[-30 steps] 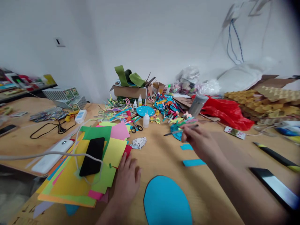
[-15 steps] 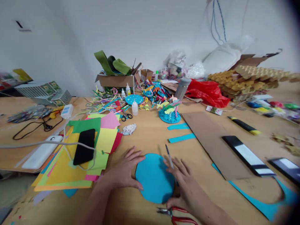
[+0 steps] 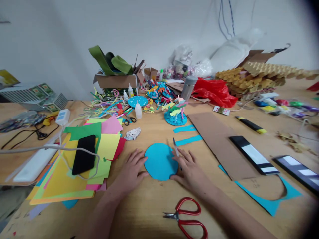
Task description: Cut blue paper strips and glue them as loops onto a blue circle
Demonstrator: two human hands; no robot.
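Note:
A round blue disc of paper or thin foam lies flat on the table between my two hands. My left hand rests at its left edge, fingers spread and the thumb near the lower rim. On the other side, my right hand touches the disc's right edge with its thumb and fingers. A pen is tucked in the fingers of that hand, its tip pointing away from me; its lower end is hidden. Closer to me, red-handled scissors lie with blades pointing left.
Coloured paper sheets and a black phone lie left. Right are brown cardboard, a box cutter and a blue offcut. Beyond stand a glue bottle, a decorated blue disc and a grey flask.
Both hands have moved away from me across the table, taking the blue disc and pen along. The scissors now lie fully uncovered, apart from my right hand. The camera view has shifted slightly.

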